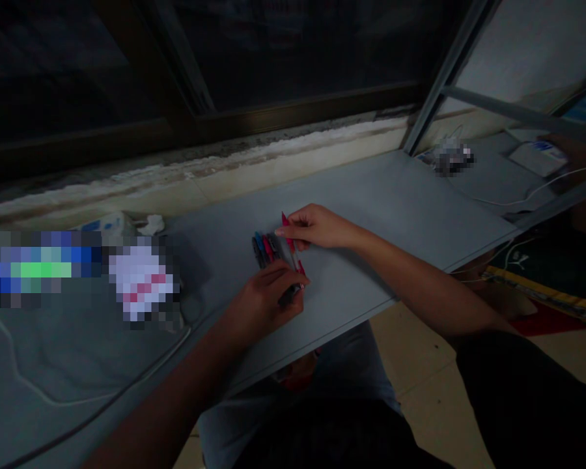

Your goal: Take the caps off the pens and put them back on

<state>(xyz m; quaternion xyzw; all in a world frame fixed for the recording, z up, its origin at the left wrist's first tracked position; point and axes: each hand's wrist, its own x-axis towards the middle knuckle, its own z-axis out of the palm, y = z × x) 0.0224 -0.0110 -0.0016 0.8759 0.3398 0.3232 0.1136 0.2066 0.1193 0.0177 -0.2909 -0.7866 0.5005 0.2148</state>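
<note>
A pink pen with a clear barrel slants between my two hands, just above or on the grey table. My right hand pinches its upper pink part between thumb and fingers. At its lower end, the thumb and fingers of my left hand close on the pen. Something dark shows beneath the left fingers, too dim to make out. Several pens, with dark, blue and pink ends, lie side by side left of the pink pen. My left hand partly covers their near ends.
On the left are a blurred white packet, a crumpled white tissue and cables. A metal frame post rises at the right, with a white box beyond. A window ledge runs behind the table.
</note>
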